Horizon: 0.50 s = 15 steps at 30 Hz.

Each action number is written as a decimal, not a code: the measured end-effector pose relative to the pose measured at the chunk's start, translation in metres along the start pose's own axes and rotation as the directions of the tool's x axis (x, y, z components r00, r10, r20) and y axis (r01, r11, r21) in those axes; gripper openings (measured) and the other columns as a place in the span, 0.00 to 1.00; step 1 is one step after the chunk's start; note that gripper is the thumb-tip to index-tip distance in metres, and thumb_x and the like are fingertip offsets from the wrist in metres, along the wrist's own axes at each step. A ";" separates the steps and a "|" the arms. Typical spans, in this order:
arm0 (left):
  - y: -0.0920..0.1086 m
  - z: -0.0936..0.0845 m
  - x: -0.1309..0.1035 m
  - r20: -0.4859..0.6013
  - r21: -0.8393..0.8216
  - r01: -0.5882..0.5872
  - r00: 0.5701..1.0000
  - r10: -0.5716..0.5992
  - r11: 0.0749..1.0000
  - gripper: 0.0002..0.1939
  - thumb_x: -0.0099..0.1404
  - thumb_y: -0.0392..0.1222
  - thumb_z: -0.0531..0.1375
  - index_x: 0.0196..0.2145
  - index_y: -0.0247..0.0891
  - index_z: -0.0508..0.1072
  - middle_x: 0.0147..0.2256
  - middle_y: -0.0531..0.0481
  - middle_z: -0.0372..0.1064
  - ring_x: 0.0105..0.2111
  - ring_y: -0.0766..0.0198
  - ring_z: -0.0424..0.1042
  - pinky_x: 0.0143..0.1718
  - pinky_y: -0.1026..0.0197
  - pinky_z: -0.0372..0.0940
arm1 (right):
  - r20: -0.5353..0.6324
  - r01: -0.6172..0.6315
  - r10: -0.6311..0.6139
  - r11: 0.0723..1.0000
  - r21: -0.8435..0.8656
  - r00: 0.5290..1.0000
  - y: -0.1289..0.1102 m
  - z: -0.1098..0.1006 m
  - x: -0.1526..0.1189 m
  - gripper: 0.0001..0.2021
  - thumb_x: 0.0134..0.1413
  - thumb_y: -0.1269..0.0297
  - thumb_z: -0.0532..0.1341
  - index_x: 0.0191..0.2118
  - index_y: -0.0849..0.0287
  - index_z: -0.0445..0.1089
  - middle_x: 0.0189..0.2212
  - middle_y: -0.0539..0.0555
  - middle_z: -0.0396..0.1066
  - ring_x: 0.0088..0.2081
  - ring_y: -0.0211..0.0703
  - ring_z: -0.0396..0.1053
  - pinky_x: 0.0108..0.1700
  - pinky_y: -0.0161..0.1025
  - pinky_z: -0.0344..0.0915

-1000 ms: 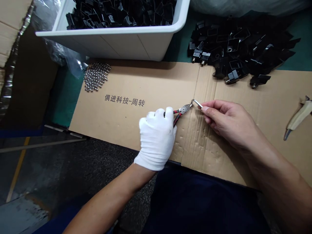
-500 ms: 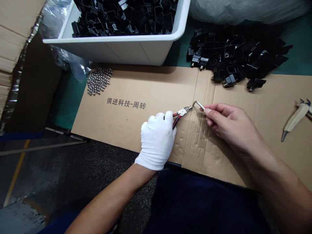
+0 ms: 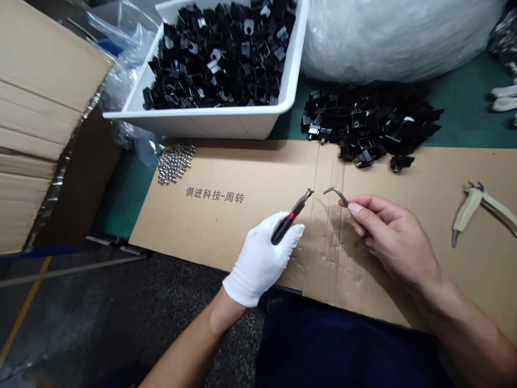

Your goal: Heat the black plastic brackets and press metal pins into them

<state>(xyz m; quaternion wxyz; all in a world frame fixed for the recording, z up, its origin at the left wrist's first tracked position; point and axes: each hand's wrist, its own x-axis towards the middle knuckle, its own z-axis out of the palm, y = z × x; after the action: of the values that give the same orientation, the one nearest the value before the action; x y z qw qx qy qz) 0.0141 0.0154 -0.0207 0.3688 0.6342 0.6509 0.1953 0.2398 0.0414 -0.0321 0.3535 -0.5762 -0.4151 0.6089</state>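
My left hand, in a white glove, is closed around the dark, red-banded handles of a pair of pliers. At the tip of the jaws sits a small metal piece, too small to make out fully. Bare and closed, my right hand pinches a bent hex key between thumb and fingers. The short end of the key points left toward the plier tip, with a small gap between them. Both tools are over the cardboard sheet.
Several small metal cylinders lie at the cardboard's left. Behind stands a white bin of black plastic parts. More black parts are piled right of it, before a plastic-wrapped bundle. Another pair of pliers lies at right.
My left hand has rolled over, turning the pliers edge-on with the small metal piece at their tip. The hex key has drawn apart from it. The camera view has shifted.
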 end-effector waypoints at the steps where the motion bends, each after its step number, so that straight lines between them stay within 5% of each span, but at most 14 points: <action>1: 0.001 -0.002 0.000 0.027 -0.048 0.008 1.000 -0.007 0.999 0.14 0.75 0.51 0.54 0.46 0.39 0.73 0.42 0.49 0.76 0.40 0.61 0.74 0.46 0.58 0.68 | -0.014 0.019 -0.020 0.998 -0.064 1.000 0.001 -0.003 -0.003 0.15 0.65 0.51 0.63 0.48 0.56 0.75 0.24 0.46 0.63 0.22 0.34 0.55 0.21 0.31 0.51; 4: 0.001 -0.006 -0.002 0.099 -0.126 0.052 0.994 -0.039 0.991 0.17 0.76 0.53 0.52 0.41 0.38 0.72 0.35 0.50 0.73 0.33 0.63 0.71 0.38 0.59 0.68 | -0.037 0.137 -0.162 0.921 -0.364 0.986 0.009 -0.012 -0.008 0.13 0.66 0.52 0.62 0.47 0.54 0.75 0.25 0.48 0.69 0.23 0.38 0.61 0.24 0.35 0.57; 7: 0.001 -0.004 -0.003 0.157 -0.207 0.104 0.985 -0.072 0.973 0.20 0.77 0.55 0.49 0.38 0.39 0.70 0.31 0.51 0.71 0.28 0.64 0.68 0.33 0.61 0.67 | 0.035 0.308 -0.370 0.715 -0.628 0.929 0.023 -0.016 -0.008 0.10 0.67 0.57 0.60 0.46 0.54 0.76 0.31 0.52 0.76 0.28 0.45 0.71 0.31 0.41 0.64; 15: 0.016 0.014 0.002 0.239 -0.340 0.180 0.966 -0.101 0.923 0.23 0.76 0.60 0.46 0.36 0.40 0.67 0.29 0.52 0.69 0.27 0.62 0.68 0.33 0.59 0.66 | 0.118 0.413 -0.529 0.484 -0.772 0.840 0.023 -0.033 -0.022 0.12 0.66 0.63 0.60 0.52 0.54 0.75 0.47 0.58 0.77 0.49 0.53 0.73 0.51 0.48 0.71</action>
<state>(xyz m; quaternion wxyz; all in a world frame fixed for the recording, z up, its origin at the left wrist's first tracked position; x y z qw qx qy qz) 0.0357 0.0160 -0.0188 0.5600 0.5251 0.6043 0.2132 0.2759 0.0149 -0.0438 0.2522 -0.5735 -0.7508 0.2092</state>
